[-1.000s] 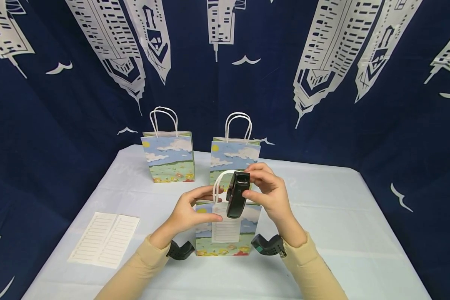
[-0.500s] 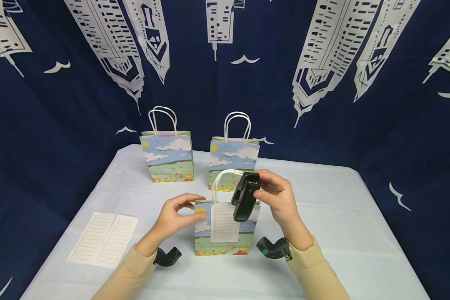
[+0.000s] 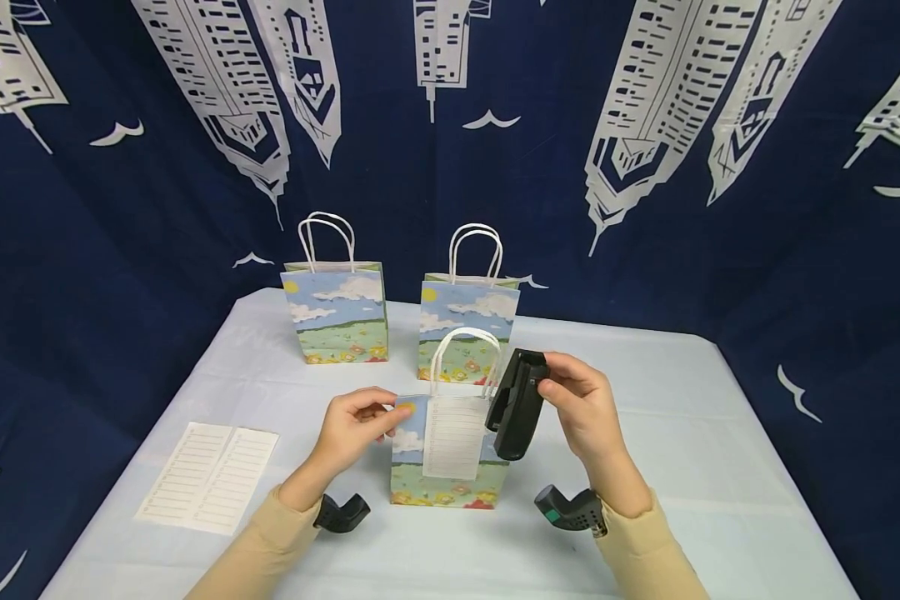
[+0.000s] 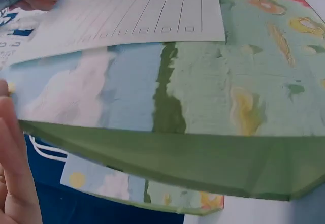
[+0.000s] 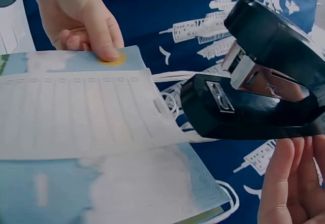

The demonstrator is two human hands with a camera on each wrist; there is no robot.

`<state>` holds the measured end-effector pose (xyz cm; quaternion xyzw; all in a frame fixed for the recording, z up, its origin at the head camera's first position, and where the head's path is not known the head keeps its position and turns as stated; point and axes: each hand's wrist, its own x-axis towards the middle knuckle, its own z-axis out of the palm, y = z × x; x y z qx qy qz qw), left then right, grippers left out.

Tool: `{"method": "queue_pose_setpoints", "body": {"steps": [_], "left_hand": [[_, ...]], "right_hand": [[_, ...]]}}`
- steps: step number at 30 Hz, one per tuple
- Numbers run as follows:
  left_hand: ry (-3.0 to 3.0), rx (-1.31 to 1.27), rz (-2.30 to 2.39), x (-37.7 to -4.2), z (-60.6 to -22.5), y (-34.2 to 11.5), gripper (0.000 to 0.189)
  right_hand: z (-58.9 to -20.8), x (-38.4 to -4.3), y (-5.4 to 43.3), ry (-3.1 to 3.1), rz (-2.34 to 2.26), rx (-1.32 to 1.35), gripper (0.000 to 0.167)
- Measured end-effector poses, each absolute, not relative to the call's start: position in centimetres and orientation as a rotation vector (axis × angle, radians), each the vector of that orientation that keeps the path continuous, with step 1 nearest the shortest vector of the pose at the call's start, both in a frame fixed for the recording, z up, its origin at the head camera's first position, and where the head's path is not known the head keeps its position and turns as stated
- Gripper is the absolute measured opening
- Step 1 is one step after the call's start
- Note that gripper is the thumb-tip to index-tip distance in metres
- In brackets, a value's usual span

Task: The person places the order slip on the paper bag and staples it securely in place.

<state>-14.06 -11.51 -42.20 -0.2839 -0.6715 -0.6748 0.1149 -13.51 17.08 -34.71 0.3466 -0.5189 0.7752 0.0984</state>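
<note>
A small paper gift bag (image 3: 450, 493) with a sky-and-meadow print stands in the middle of the table. A lined checklist sheet (image 3: 452, 437) lies against its front at the top edge; a small staple (image 5: 157, 106) shows near the sheet's upper end in the right wrist view. My left hand (image 3: 351, 433) pinches the bag's upper left corner between thumb and fingers. Just right of the bag, my right hand (image 3: 587, 412) grips a black stapler (image 3: 521, 408). The stapler's jaws stand apart with nothing between them, as the right wrist view shows.
Two matching bags, one at back left (image 3: 337, 317) and one at back centre (image 3: 468, 312), stand behind. Two more lined sheets (image 3: 206, 477) lie flat on the left of the white-covered table (image 3: 690, 467). A dark blue printed curtain (image 3: 540, 200) hangs behind.
My right hand has drawn the stapler rightward off the bag's top edge. My left hand has gone from beside the sheet to the bag's left corner and now pinches it.
</note>
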Motion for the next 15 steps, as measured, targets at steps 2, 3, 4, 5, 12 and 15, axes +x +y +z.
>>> {"method": "queue_pose_setpoints", "body": {"steps": [2,3,4,5,12,15], "left_hand": [[-1.953,-0.818,-2.005,-14.3,-41.9,-11.0,0.012],[-1.946,-0.814,-2.021,-14.3,-41.5,-10.7,0.012],[-1.941,-0.811,-2.032,-14.3,-41.0,-10.4,0.011],[-1.942,-0.804,-2.040,-14.5,-40.8,-10.1,0.011],[-1.954,-0.751,-2.095,-16.5,-40.0,-7.7,0.010],[-1.970,-0.735,-2.118,-17.2,-39.6,-6.4,0.012]], "right_hand": [[-34.8,-13.3,17.6,-1.560,2.283,1.002,0.023],[-34.9,-13.1,17.9,-1.571,2.276,0.989,0.023],[-34.9,-13.0,18.2,-1.581,2.271,0.978,0.023],[-35.0,-12.9,18.6,-1.590,2.265,0.967,0.023],[-35.6,-12.2,21.2,-1.647,2.219,0.897,0.028],[-36.2,-11.9,22.4,-1.666,2.216,0.868,0.030]]}}
